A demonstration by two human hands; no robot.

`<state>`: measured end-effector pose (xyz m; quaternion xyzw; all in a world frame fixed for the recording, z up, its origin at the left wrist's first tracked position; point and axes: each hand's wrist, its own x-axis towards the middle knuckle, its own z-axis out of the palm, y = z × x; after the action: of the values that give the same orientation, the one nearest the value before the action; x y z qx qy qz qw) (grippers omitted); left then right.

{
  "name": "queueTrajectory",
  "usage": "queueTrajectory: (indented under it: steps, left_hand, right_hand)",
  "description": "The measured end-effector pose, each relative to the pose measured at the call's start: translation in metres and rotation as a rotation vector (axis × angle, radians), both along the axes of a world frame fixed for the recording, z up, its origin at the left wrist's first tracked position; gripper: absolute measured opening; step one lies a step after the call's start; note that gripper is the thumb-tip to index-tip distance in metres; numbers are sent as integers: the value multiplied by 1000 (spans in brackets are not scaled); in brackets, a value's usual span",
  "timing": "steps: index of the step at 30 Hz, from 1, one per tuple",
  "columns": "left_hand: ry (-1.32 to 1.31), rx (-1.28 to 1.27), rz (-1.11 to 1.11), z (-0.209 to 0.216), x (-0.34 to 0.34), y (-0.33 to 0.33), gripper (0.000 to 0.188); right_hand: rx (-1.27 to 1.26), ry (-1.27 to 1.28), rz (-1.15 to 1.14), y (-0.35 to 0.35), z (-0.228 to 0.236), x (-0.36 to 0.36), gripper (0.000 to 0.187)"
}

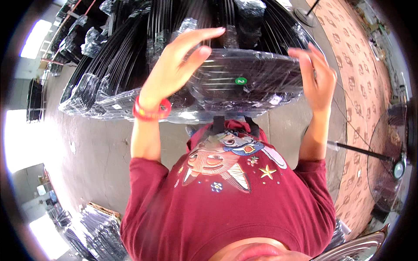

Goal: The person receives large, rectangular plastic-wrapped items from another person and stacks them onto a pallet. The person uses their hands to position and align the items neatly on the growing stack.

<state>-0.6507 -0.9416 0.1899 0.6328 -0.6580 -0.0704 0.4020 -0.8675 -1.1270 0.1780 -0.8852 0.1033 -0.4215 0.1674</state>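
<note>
In front of me is a dark, flat bundle (pixel 261 74) wrapped in clear plastic film, with a round green sticker (pixel 241 81) on its upper face. My left hand (pixel 180 63) hovers over its left end, thumb and fingers stretched apart with nothing between them. A red band (pixel 152 112) circles that wrist. My right hand (pixel 317 78) is at the bundle's right end, fingers spread and slightly bent. Its fingertips come close to the far right edge; whether they touch I cannot tell. The bundle lies over a stack of film-wrapped black bundles (pixel 119 65).
Long, thin black strips or rods (pixel 167 26) fan out behind. On the right stand a large fan (pixel 385 161) and a patterned tan floor covering (pixel 355 117). More wrapped stock (pixel 98 230) lies at lower left. A round metal stand base (pixel 305 17) is at far right.
</note>
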Motion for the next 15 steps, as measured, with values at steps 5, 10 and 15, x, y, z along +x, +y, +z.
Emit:
queueTrajectory:
  steps: [5, 10, 15]
  left_hand:
    - [277, -63, 221, -29, -22, 88, 24]
    - [492, 72, 473, -64, -40, 171, 27]
    - [525, -30, 691, -72, -35, 259, 23]
  right_hand:
    - [281, -25, 371, 55, -8, 0, 21]
    - [507, 124, 778, 118, -36, 48, 10]
    - [570, 364, 974, 196, -39, 114, 12]
